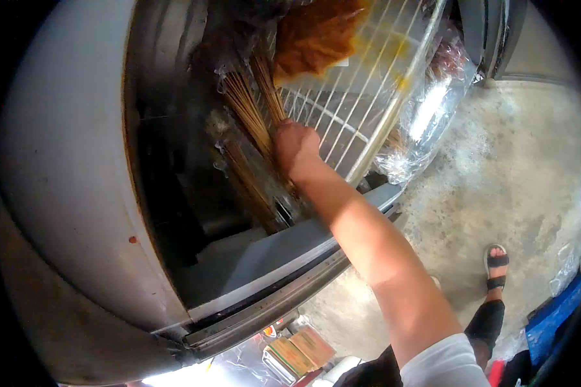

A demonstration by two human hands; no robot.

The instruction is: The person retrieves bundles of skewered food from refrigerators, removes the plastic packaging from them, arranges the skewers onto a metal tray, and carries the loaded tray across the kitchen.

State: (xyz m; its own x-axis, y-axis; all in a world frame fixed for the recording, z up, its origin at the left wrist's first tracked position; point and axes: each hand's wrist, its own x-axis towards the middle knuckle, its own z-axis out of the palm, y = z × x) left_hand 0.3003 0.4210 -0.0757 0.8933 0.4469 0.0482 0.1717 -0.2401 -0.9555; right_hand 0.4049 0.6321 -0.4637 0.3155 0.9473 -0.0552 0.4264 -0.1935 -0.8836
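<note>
- Right hand [295, 147] is reaching deep into an open metal cabinet [64, 193], arm stretching up from the lower right, bare forearm, white sleeve edge showing at the bottom.
- Fingers are curling together around a bundle of thin wooden skewers [246, 109]; knuckles are facing the camera, fingertips hiding behind the sticks, so the grip is reading as clamped on the bundle.
- Skewers are showing as straight, pale tan rods, fanning slightly upward and left from the hand, packed tight, with crinkled clear plastic wrapping at their upper ends.
- A second skewer bundle [248, 184], darker and browner, is lying just below and left of the hand, sloping down toward the cabinet's lower sill.
- Both bundles are sitting against a white wire rack [355, 97], its thin parallel bars running diagonally, glossy, with yellowish stains.
- Orange-brown crumpled material [313, 35] is resting on the rack above the hand, rough and wrinkled.
- Shiny transparent plastic bag [426, 109] is hanging at the rack's right edge, catching light.
- Cabinet wall is looking smooth, grey, curved, with rust tracing the opening's edge; interior is dark.
- Concrete floor [510, 168] is lying to the right, mottled and rough; a sandalled foot [496, 261] is standing on it.
- Left hand is not showing.
</note>
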